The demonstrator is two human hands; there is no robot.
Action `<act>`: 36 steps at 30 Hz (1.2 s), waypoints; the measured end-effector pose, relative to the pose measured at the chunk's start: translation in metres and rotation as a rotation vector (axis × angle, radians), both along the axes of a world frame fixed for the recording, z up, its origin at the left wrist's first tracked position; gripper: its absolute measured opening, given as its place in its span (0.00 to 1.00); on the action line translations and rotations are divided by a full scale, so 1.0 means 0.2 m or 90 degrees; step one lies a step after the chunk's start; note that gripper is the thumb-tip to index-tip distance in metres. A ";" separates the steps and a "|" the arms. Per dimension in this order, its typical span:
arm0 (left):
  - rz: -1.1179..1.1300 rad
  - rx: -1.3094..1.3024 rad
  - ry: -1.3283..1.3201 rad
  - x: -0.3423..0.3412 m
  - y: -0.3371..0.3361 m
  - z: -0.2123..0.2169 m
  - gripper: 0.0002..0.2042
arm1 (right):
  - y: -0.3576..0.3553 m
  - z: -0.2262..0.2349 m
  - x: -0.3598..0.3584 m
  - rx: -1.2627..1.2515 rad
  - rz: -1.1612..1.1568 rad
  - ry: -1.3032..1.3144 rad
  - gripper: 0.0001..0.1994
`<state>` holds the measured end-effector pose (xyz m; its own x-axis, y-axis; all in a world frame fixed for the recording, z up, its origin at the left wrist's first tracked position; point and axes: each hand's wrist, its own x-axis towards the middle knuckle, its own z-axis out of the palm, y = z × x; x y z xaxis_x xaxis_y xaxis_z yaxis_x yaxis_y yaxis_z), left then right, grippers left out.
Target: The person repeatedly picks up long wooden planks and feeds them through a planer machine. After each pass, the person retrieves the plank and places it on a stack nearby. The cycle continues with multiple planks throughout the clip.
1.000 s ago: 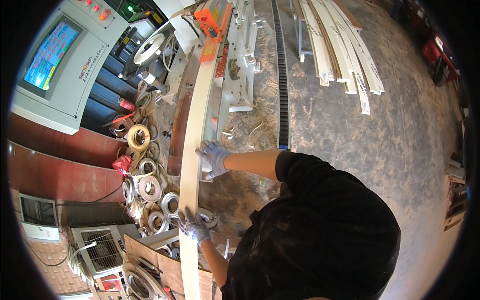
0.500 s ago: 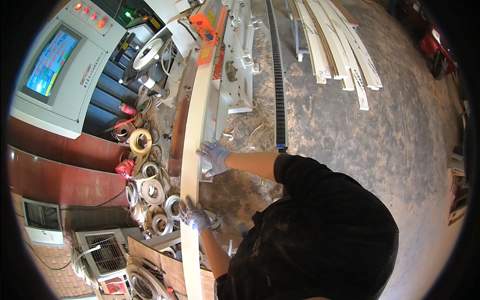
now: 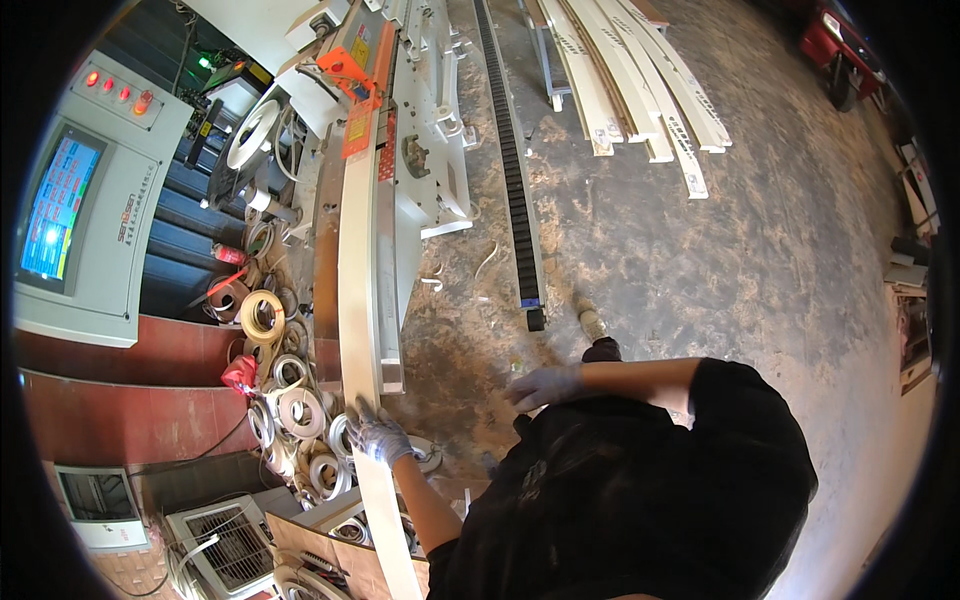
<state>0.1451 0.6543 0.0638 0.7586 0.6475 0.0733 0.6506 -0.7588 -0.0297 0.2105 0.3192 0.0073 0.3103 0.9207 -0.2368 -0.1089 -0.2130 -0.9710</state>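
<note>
A long, narrow pale board (image 3: pixel 358 290) runs from the machine at the top down past the lower edge. My left hand (image 3: pixel 380 438), in a light grey-blue glove, is on the board just below the end of the machine bed, its fingers laid over the board and around its right side. The thumb's full grip is partly hidden. My right hand (image 3: pixel 545 388), gloved the same way, is away from the board in front of my body. Its fingers are stretched out loosely and slightly blurred, with nothing seen in them.
The machine's orange guard (image 3: pixel 350 72) sits over the board's far part. At left are a control panel (image 3: pixel 110 200) and coils of edging strip (image 3: pixel 300 408). A black roller track (image 3: pixel 510 150) runs along the floor; several white boards (image 3: pixel 640 80) lie at the upper right.
My right hand has left the board and drawn back right toward my body. The left hand stays on the board. The view has shifted, and the machine appears lower and further left.
</note>
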 end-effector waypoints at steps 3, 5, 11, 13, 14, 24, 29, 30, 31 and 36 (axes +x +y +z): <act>-0.001 0.033 0.007 0.08 -0.02 0.00 0.27 | -0.27 -0.11 0.00 -0.088 -0.111 -0.026 0.33; 0.000 0.042 -0.004 0.13 -0.04 0.00 0.27 | -0.45 -0.17 0.03 -0.197 -0.198 -0.059 0.31; 0.020 0.070 -0.012 0.31 -0.07 -0.04 0.27 | -0.96 -0.28 0.24 -0.324 -0.391 -0.004 0.29; 0.029 0.082 -0.023 0.37 -0.07 -0.07 0.27 | -1.11 -0.31 0.32 -0.292 -0.449 0.048 0.28; 0.035 0.098 -0.032 0.39 -0.07 -0.08 0.26 | -1.17 -0.33 0.36 -0.310 -0.442 0.020 0.28; 0.113 0.141 -0.097 0.61 -0.15 -0.13 0.25 | -1.61 -0.59 0.60 -0.319 -0.450 0.034 0.24; 0.148 0.105 -0.121 0.68 -0.16 -0.14 0.25 | -1.69 -0.66 0.65 -0.289 -0.493 0.129 0.23; 0.133 0.093 -0.136 0.69 -0.15 -0.15 0.24 | -1.70 -0.67 0.68 -0.293 -0.502 0.184 0.23; 0.121 0.094 -0.154 0.70 -0.15 -0.15 0.25 | -1.71 -0.68 0.71 -0.336 -0.528 0.244 0.24; 0.093 0.131 -0.106 0.78 -0.13 -0.17 0.26 | -1.72 -0.81 1.00 -0.365 -0.626 0.325 0.30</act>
